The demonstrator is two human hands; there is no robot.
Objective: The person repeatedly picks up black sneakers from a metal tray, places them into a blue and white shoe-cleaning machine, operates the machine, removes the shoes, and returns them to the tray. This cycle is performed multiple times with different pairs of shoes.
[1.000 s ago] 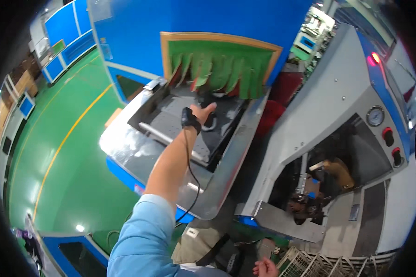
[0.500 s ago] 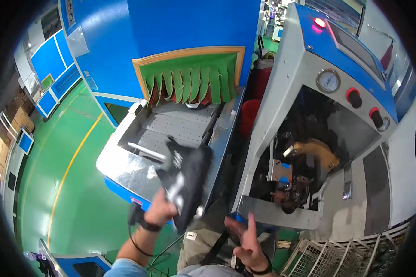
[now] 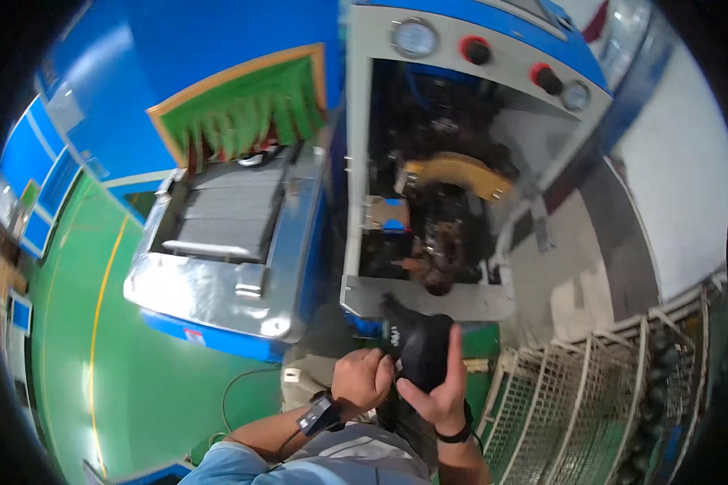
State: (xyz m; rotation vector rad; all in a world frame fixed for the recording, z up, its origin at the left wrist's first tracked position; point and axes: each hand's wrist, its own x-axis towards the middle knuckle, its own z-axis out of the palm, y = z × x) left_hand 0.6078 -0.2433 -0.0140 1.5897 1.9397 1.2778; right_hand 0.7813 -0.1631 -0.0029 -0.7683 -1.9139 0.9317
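A black shoe upper with small white markings is held low in front of my body. Curled into a fist, my left hand grips its left edge. My right hand cups the opposite side, thumb underneath and fingers stretched up along it. Just beyond the upper stands the white and blue machine's grey front ledge. Inside its opening are a curved yellow arm, a brown clamp-like part and a small plate with blue patches. The palm-side fingers are partly hidden.
On the left, a conveyor runs out from under a green strip curtain, where a dark and white item lies. A white wire rack stands at lower right. A pressure gauge and red-ringed knobs sit above the machine opening.
My view has turned right, toward the machine. The shoe upper has moved from above the conveyor's edge to in front of me, and my right hand, free before, now holds it too.
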